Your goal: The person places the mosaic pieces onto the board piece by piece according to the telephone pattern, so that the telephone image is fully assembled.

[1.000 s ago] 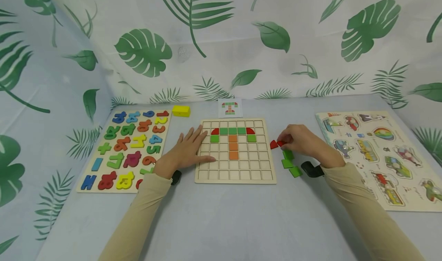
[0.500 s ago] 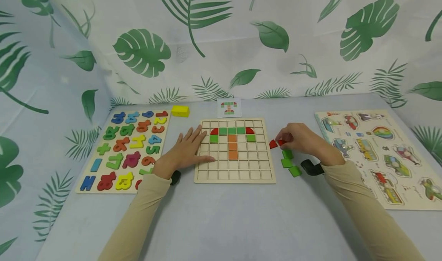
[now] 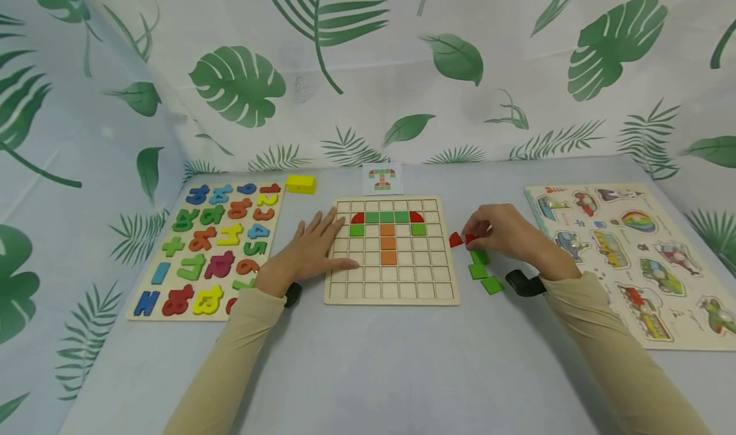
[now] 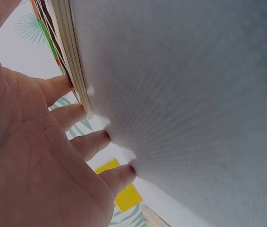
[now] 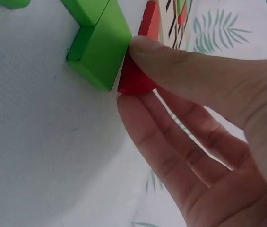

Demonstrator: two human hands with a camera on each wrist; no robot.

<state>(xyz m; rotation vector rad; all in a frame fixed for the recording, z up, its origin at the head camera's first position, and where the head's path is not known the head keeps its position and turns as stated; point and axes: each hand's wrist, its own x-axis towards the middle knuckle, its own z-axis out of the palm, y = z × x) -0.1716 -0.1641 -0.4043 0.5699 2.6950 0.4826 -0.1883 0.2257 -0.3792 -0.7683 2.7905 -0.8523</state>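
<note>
My left hand (image 3: 305,253) lies with spread, straight fingers on the left edge of the wooden grid board (image 3: 414,289); in the left wrist view its fingertips touch the board's side and the tabletop. On the board, red and green tiles form a row above a column of orange tiles (image 3: 388,243). Right of the board, my right hand (image 3: 508,234) pinches a red quarter-round tile (image 5: 135,78) between thumb and fingers, low over the table. A second red tile (image 3: 455,239) lies just left of it. Several green square tiles (image 3: 478,271) lie nearer me, below the hand.
A pattern card (image 3: 382,179) lies behind the board. A yellow block (image 3: 301,184) stands at the back left, beside a number puzzle board (image 3: 167,275). On the right lies a picture puzzle board (image 3: 609,282). Leaf-patterned cloth walls (image 3: 368,71) enclose the table.
My right hand stays at the red tiles, shifting only slightly, with its fingers still on one of them. The left hand and the tiles on the board have not moved.
</note>
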